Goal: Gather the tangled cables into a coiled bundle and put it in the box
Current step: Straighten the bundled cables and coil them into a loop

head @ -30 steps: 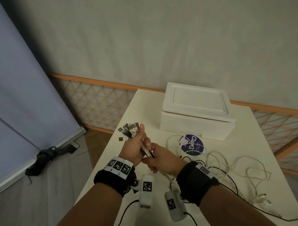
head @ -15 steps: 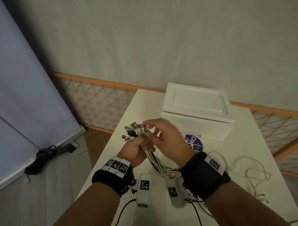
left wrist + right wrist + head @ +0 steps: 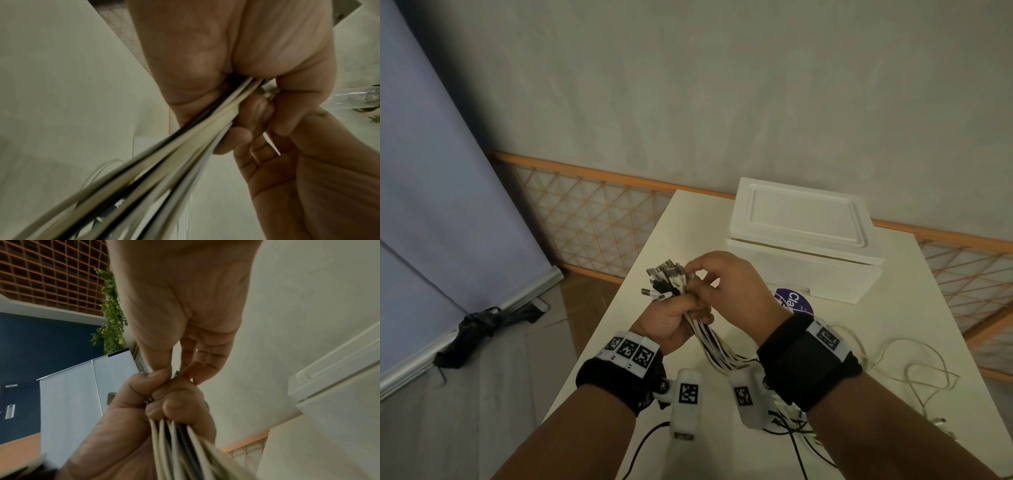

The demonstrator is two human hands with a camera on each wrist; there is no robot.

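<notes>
Above the table [image 3: 722, 445], left hand [image 3: 671, 322] fists the cables [image 3: 709, 337]; right hand [image 3: 732, 287] pinches their plugs [image 3: 667, 279].

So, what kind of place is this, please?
Probably a recording room rather than a home: a plain white table against a bare wall, a grey roll-up screen on the floor, and tracking tags on the wristbands.

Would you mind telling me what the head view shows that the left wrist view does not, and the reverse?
Only the head view shows the plug ends fanned above the left hand, the right hand pinching at them, the closed white box and loose cables on the table. Only the left wrist view shows the fingers curled round the strands from below. Both show the cable bundle gripped in the left hand.
</notes>
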